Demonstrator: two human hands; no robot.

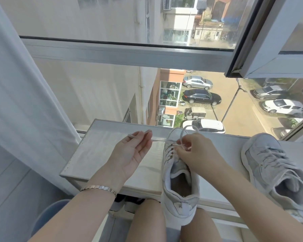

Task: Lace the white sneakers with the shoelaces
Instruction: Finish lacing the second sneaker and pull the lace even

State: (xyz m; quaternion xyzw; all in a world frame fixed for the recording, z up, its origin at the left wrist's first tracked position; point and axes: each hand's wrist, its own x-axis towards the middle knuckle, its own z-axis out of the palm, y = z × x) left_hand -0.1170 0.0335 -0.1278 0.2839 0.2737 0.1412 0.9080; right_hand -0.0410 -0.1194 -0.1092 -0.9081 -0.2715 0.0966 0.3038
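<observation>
The white sneaker is standing on the near edge of the desk. Its heel is hanging toward the person's lap and its toe is pointing away toward the window, so its long axis is running straight out from the body, between the two hands. The left hand is lying palm up just left of the toe end. Its fingers are loosely curled and its thumb and fingertips are pinching one end of the shoelace, which is stretching taut sideways across to the shoe. The right hand is hovering directly over the upper eyelets, its fingertips pinching the other run of the lace, with a slack loop arching up beyond it. This hand is sitting nearer the lacing row, so it is probably the one feeding the next hole while the left is keeping tension out to the side. Any pull is likely crossing the shoe's axis, not following it. The second sneaker is lying well to the right, looking already laced.
</observation>
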